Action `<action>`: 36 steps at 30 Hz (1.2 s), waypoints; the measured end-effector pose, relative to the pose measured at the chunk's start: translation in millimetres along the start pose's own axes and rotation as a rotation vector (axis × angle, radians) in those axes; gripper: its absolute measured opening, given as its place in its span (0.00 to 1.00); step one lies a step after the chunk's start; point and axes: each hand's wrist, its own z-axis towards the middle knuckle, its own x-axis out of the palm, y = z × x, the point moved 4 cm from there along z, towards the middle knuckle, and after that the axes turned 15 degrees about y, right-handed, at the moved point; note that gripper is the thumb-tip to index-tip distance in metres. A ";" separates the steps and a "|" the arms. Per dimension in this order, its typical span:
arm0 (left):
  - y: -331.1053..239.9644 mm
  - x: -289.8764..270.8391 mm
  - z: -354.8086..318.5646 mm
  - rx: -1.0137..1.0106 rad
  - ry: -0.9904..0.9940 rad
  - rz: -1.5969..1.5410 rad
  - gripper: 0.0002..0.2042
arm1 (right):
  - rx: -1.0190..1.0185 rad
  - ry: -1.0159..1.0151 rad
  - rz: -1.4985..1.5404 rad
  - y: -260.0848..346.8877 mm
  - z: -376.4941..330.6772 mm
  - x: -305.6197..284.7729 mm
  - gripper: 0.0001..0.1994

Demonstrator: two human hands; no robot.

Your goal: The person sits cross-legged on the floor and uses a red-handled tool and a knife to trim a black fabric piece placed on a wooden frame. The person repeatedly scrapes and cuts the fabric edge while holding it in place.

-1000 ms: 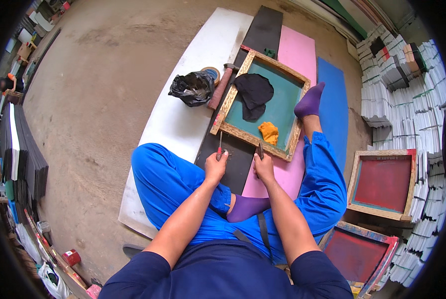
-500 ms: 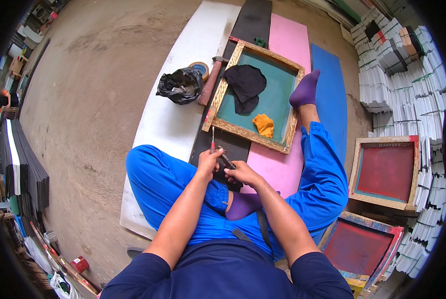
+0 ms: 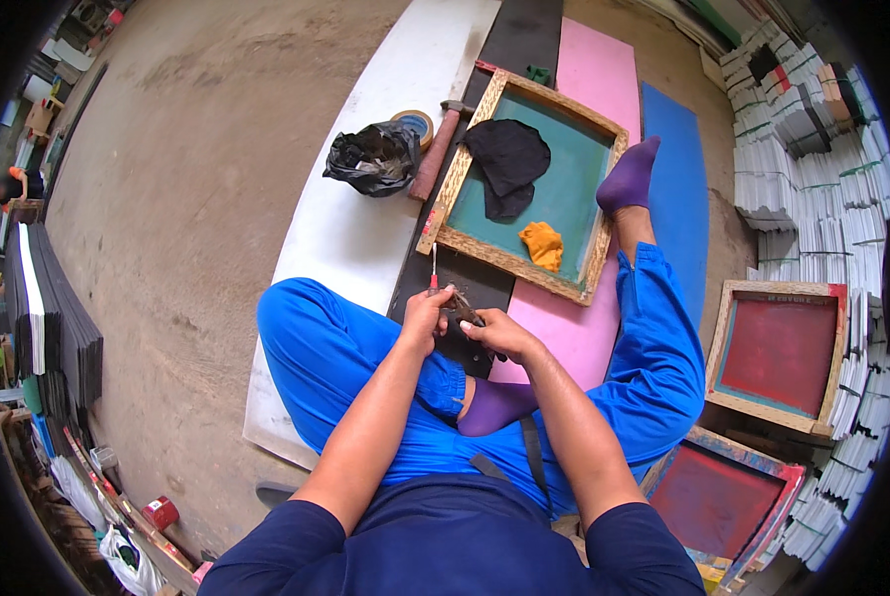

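I sit on the floor in blue trousers and purple socks, with both hands together over my lap. My left hand point(image 3: 423, 316) pinches a thin tool with a red grip point(image 3: 433, 270) that points up. My right hand point(image 3: 501, 335) holds a dark pliers-like tool point(image 3: 465, 305) whose tip meets the left fingers. Just beyond the hands lies a wooden screen frame point(image 3: 447, 194) with teal mesh. A black cloth point(image 3: 509, 159) and an orange cloth point(image 3: 542, 244) lie on the mesh. My right foot point(image 3: 626, 177) rests at the frame's right edge.
A hammer point(image 3: 433, 154), a tape roll point(image 3: 414, 121) and a crumpled black bag point(image 3: 370, 159) lie on a white board point(image 3: 340, 238). Black, pink point(image 3: 594, 70) and blue point(image 3: 675, 189) sheets lie under the frame. Red-mesh frames point(image 3: 778, 353) and white stacks point(image 3: 793, 149) stand right; dark sheets point(image 3: 62, 338) left.
Both hands drew back from the frame's near edge toward my lap and came together, the right one now gripping the dark tool against the left fingers. The view shifted slightly.
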 end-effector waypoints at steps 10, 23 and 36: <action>-3.7 3.0 -2.8 0.011 0.025 0.000 0.09 | 0.086 0.081 0.085 -1.1 2.1 -3.6 0.20; -10.6 6.3 -5.9 0.195 -0.194 0.483 0.13 | 0.101 -0.108 -0.406 12.0 -4.3 -7.2 0.18; -6.2 4.8 -1.6 0.107 -0.157 0.355 0.16 | 0.026 0.025 0.381 -2.4 -18.6 -13.3 0.20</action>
